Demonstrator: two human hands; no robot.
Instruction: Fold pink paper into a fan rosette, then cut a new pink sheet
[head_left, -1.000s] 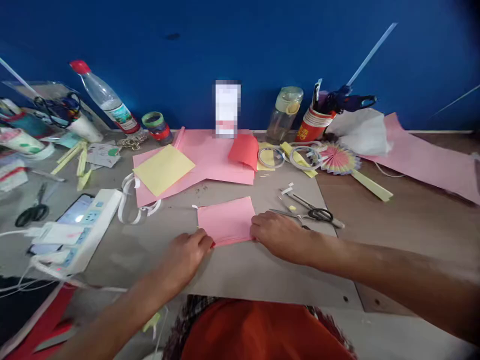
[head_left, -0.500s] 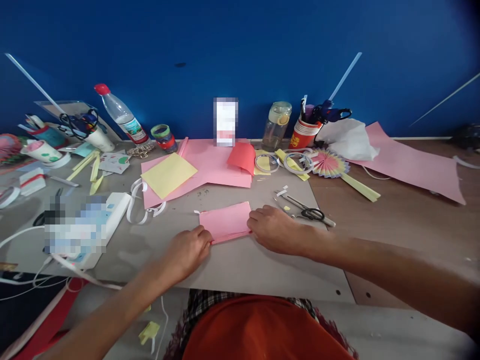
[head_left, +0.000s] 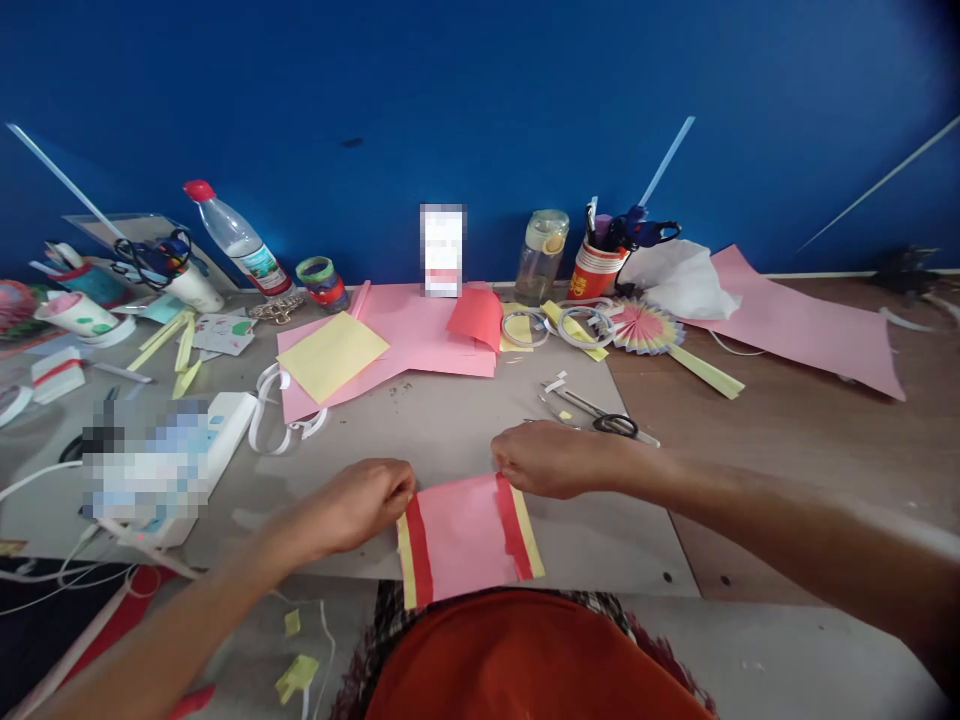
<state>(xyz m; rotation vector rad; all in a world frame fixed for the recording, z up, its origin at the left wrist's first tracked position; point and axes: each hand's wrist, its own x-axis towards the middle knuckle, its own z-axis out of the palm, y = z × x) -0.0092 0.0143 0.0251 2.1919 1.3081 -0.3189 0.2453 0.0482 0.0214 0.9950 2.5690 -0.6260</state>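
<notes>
I hold a pink paper sheet (head_left: 465, 535) with red and yellow strips along both side edges. It hangs lifted over the near edge of the grey mat (head_left: 450, 430), above my red-clad lap. My left hand (head_left: 360, 503) pinches its upper left corner. My right hand (head_left: 544, 460) pinches its upper right corner. Both hands are closed on the sheet.
Scissors (head_left: 611, 422) lie just beyond my right hand. Pink sheets (head_left: 420, 335) and a yellow sheet (head_left: 332, 355) lie further back. A bottle (head_left: 236, 243), tape rolls (head_left: 324, 282), a jar (head_left: 540, 257) and a cup of tools (head_left: 596, 270) line the blue wall. A power strip (head_left: 195, 450) is at left.
The pink sheet lay flat on the mat under both hands. Now both hands have lifted it toward me, and its side with red and yellow strips shows.
</notes>
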